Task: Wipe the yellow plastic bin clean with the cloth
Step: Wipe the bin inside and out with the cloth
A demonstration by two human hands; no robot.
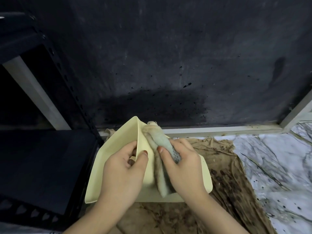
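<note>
A dark, spattered wall (168,56) fills the upper view, with a black metal shelf (42,157) at the left. Below lies a marble-patterned floor (278,166), partly covered by a stained brown sheet (228,183). On that sheet sits the pale yellow bin (118,146), tipped so one corner points up toward the wall and its flat faces slope down toward the person. The left hand (125,168) is clamped on the bin's raised edge, thumb on the near face and fingers curled over the other side. The right hand (182,168) is closed around a rolled grey-green cloth (162,142), pressing it against the bin's sloping face just right of the edge; the cloth's ends stick out above and below the hand. The two hands are close together, not touching.
</note>
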